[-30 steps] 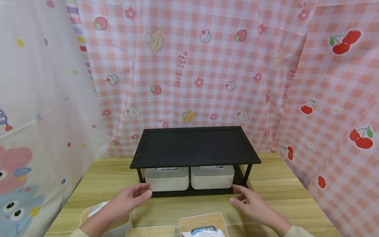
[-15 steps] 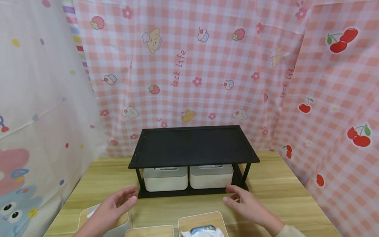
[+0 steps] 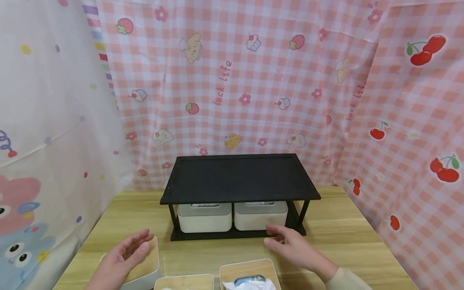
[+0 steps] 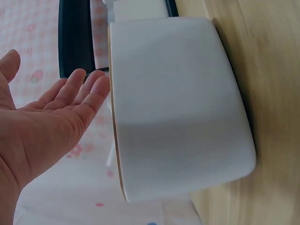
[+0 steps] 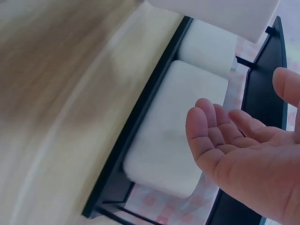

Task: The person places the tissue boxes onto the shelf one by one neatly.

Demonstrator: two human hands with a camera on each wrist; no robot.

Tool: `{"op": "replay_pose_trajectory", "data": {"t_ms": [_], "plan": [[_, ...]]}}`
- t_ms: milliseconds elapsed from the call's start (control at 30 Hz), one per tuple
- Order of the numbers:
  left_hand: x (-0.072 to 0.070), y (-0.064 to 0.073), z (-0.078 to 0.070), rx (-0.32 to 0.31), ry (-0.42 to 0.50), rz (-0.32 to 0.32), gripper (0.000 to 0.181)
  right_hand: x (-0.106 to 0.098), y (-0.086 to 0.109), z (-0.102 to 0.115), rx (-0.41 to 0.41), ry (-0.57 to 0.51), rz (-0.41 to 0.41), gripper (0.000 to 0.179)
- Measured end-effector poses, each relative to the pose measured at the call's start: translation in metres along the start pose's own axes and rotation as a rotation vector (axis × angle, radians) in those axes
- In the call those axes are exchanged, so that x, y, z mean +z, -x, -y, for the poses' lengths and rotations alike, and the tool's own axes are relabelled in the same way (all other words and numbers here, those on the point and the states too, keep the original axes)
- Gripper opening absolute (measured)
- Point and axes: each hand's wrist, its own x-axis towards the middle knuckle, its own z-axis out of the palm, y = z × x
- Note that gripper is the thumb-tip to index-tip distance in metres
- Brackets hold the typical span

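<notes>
Two white tissue boxes with grey lids stand side by side under the black rack (image 3: pixel 239 177): a left one (image 3: pixel 205 224) and a right one (image 3: pixel 253 222). My left hand (image 3: pixel 117 259) is held with loosely bent fingers over a wooden-lidded white box (image 3: pixel 150 264) at the front left. In the left wrist view, the fingertips of the left hand (image 4: pixel 56 117) are close to the rim of that box (image 4: pixel 178 108); I cannot tell whether they touch. My right hand (image 3: pixel 297 247), fingers relaxed and holding nothing, is in front of the right tissue box.
Nearer to me are a wooden-lidded box (image 3: pixel 185 282) at the middle, cut off by the view's edge, and another (image 3: pixel 250 266) with a blue and white packet (image 3: pixel 250 282) on top. The wooden table (image 3: pixel 344 241) is bounded by patterned cloth walls (image 3: pixel 246 80).
My left hand has drawn back from the left tissue box, moving left and toward me. The right hand has shifted a little to the left. The tissue boxes stay under the rack.
</notes>
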Motion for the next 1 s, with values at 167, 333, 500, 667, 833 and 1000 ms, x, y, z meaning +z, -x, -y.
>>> {"op": "replay_pose_trajectory", "data": {"t_ms": [167,333,500,667,833,1000], "plan": [[-0.010,0.004,0.013,0.006,-0.031,-0.054,0.069,0.004,-0.011,0.012,-0.020,-0.010,0.053,0.059],[-0.023,0.006,0.034,-0.006,0.055,-0.129,0.070,0.011,-0.025,0.024,-0.048,-0.022,0.114,0.058],[-0.033,0.008,0.052,0.029,0.095,-0.206,0.068,0.018,-0.038,0.035,-0.058,-0.028,0.170,0.057],[-0.036,0.010,0.056,-0.028,0.133,-0.292,0.072,0.023,-0.048,0.052,-0.080,0.031,0.225,0.054],[-0.039,0.011,0.066,-0.017,0.302,-0.390,0.052,0.032,-0.058,0.070,-0.073,0.048,0.304,0.051],[-0.042,0.010,0.067,-0.157,0.238,-0.493,0.068,0.044,-0.064,0.086,-0.065,0.074,0.359,0.049]]}}
